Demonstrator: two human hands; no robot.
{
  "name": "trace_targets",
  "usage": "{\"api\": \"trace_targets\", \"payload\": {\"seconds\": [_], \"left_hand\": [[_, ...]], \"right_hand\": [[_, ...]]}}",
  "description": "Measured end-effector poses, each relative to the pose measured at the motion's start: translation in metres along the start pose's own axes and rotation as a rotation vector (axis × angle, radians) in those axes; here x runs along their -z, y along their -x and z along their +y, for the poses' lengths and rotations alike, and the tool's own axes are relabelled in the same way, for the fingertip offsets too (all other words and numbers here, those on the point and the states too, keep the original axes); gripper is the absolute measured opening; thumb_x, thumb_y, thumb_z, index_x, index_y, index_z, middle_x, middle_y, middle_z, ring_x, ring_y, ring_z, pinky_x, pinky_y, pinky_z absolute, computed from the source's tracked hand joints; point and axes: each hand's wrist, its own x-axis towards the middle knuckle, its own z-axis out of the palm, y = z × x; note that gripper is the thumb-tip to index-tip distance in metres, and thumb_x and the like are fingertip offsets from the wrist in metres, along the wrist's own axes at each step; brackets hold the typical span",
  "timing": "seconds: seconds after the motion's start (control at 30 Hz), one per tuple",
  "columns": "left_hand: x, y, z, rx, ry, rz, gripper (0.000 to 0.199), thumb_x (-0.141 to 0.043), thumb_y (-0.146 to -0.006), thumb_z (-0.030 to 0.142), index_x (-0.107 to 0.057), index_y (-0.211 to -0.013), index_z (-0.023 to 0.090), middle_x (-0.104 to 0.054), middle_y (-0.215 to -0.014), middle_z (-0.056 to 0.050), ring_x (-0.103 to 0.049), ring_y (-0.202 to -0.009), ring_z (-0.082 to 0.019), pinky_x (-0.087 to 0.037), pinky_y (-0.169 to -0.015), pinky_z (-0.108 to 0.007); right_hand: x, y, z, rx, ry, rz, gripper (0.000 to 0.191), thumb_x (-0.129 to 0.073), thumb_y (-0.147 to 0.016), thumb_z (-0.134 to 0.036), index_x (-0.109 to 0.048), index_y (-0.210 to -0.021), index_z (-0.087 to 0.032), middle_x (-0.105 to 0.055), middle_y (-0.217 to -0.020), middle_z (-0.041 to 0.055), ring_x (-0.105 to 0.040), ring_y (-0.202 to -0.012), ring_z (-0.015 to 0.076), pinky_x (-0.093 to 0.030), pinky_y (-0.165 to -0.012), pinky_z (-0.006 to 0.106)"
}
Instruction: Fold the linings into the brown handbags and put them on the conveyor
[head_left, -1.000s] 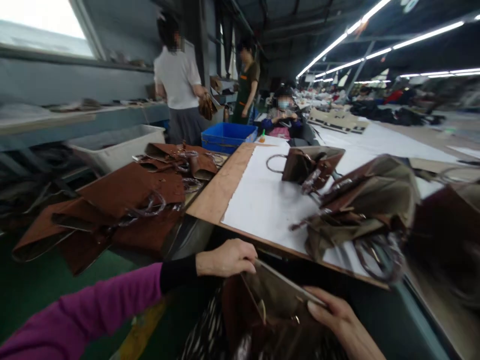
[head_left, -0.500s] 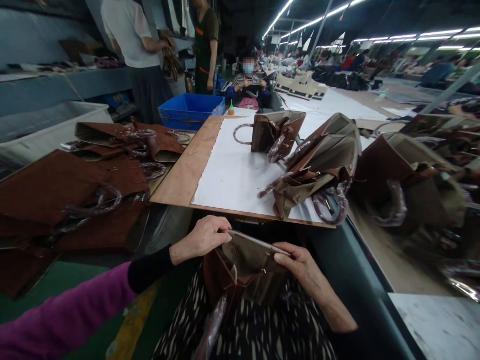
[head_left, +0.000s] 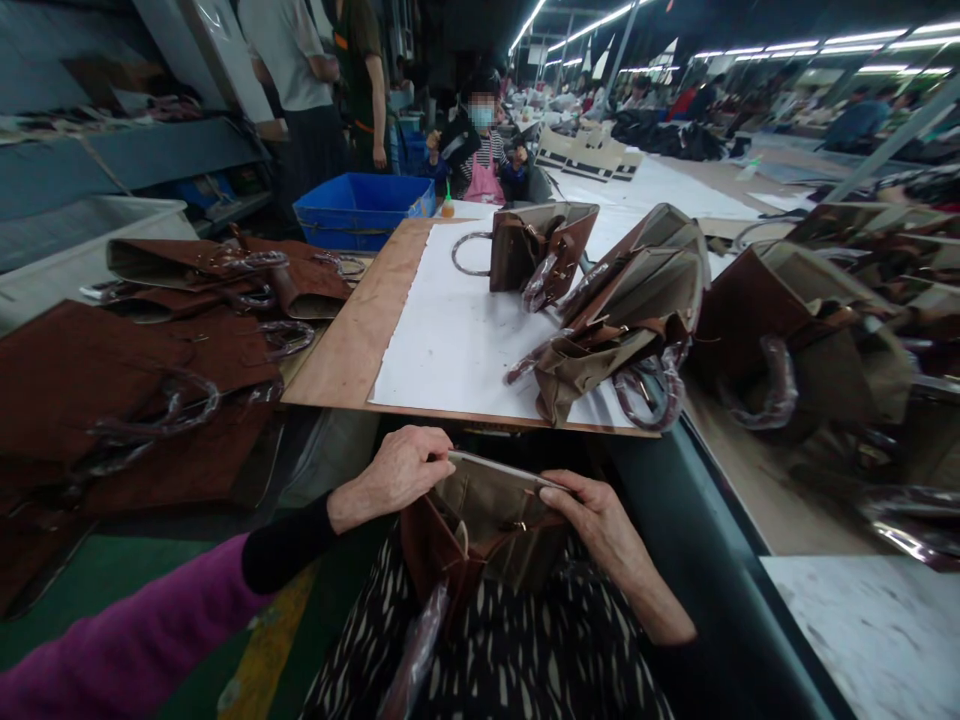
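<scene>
An open brown handbag (head_left: pixel 495 520) with a tan lining rests on my lap, over a black patterned cloth. My left hand (head_left: pixel 405 470) pinches the left end of its far top edge. On the right end of that same edge, my right hand (head_left: pixel 596 515) grips with the thumb on the near side. A plastic-wrapped handle (head_left: pixel 420 650) hangs from the bag's near side toward me. Metal fittings show inside the bag's opening.
Ahead is a table with a white sheet (head_left: pixel 442 340), several open handbags (head_left: pixel 630 300) at its right. Flat brown bags (head_left: pixel 97 370) are piled left, more bags (head_left: pixel 810 330) right. Beyond are a blue bin (head_left: pixel 360 205), a masked person (head_left: pixel 484 150) and two standing people.
The view has shifted slightly, so the scene sits a little left and higher. Both hands keep their hold on the bag's edge. The masked person's hands have moved apart.
</scene>
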Motion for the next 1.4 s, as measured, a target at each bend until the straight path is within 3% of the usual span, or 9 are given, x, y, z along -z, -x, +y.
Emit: {"api": "trace_targets", "payload": {"seconds": [0.3,0.6,0.7,0.83,0.93,1.1,1.2,1.4], "left_hand": [[0.002,-0.001,0.002,0.049,0.027,-0.001,0.018,-0.049,-0.069,0.017,-0.048,-0.052,0.014,-0.059,-0.072,0.001,-0.049,-0.065,-0.011,-0.029,-0.059,-0.022],[0.0,0.0,0.003,0.067,0.0,0.018,0.017,-0.048,-0.069,0.018,-0.048,-0.052,0.014,-0.059,-0.071,0.001,-0.05,-0.064,-0.011,-0.029,-0.059,-0.022],[-0.003,0.001,0.004,0.071,-0.011,0.03,0.017,-0.049,-0.069,0.019,-0.05,-0.053,0.015,-0.061,-0.073,0.002,-0.052,-0.066,-0.012,-0.03,-0.06,-0.023],[-0.006,0.001,0.004,0.064,-0.035,0.044,0.017,-0.049,-0.07,0.018,-0.052,-0.054,0.015,-0.062,-0.073,0.002,-0.053,-0.068,-0.013,-0.032,-0.062,-0.023],[-0.006,0.0,0.005,0.084,-0.044,0.053,0.016,-0.048,-0.07,0.017,-0.052,-0.055,0.015,-0.062,-0.073,0.002,-0.053,-0.068,-0.013,-0.032,-0.06,-0.023],[-0.005,0.0,0.004,0.105,-0.05,0.042,0.016,-0.048,-0.07,0.017,-0.053,-0.055,0.015,-0.062,-0.074,0.0,-0.054,-0.068,-0.014,-0.032,-0.06,-0.023],[-0.005,0.001,0.004,0.099,-0.058,0.048,0.015,-0.048,-0.07,0.018,-0.054,-0.057,0.015,-0.062,-0.073,0.0,-0.054,-0.068,-0.014,-0.033,-0.061,-0.023],[-0.007,0.0,0.003,0.087,-0.055,0.057,0.014,-0.049,-0.069,0.018,-0.053,-0.055,0.015,-0.062,-0.073,0.002,-0.054,-0.068,-0.013,-0.031,-0.059,-0.023]], "right_hand": [[-0.003,-0.004,-0.007,-0.02,0.007,0.006,0.031,-0.053,-0.079,-0.04,-0.067,-0.086,-0.014,-0.064,-0.073,0.0029,-0.054,-0.068,0.0166,-0.04,-0.062,0.026],[-0.006,-0.001,-0.004,-0.023,0.074,0.028,0.033,-0.049,-0.081,-0.044,-0.065,-0.087,-0.015,-0.062,-0.07,0.0013,-0.054,-0.066,0.016,-0.04,-0.059,0.025],[-0.007,0.0,-0.006,0.067,0.244,0.083,0.031,-0.045,-0.084,-0.042,-0.063,-0.091,-0.018,-0.064,-0.082,0.0029,-0.056,-0.076,0.0181,-0.043,-0.067,0.027],[-0.012,0.0,-0.009,0.296,0.604,0.221,0.023,-0.043,-0.086,-0.03,-0.063,-0.095,-0.022,-0.062,-0.102,0.0051,-0.053,-0.095,0.0211,-0.039,-0.087,0.036],[-0.019,-0.001,-0.012,0.372,0.709,0.209,0.024,-0.044,-0.086,-0.03,-0.062,-0.101,-0.022,-0.062,-0.103,0.0062,-0.053,-0.096,0.0215,-0.04,-0.086,0.037],[-0.028,-0.007,-0.015,0.331,0.707,0.208,0.023,-0.058,-0.08,-0.029,-0.062,-0.1,-0.02,-0.063,-0.095,0.0055,-0.053,-0.091,0.0218,-0.041,-0.081,0.035],[-0.029,-0.01,-0.017,0.276,0.615,0.23,0.014,-0.055,-0.081,-0.027,-0.065,-0.089,-0.02,-0.063,-0.085,0.004,-0.054,-0.084,0.0199,-0.043,-0.076,0.032],[-0.028,-0.012,-0.019,0.22,0.518,0.251,0.016,-0.054,-0.079,-0.031,-0.067,-0.079,-0.021,-0.064,-0.078,0.003,-0.055,-0.079,0.0194,-0.042,-0.071,0.031]]}}
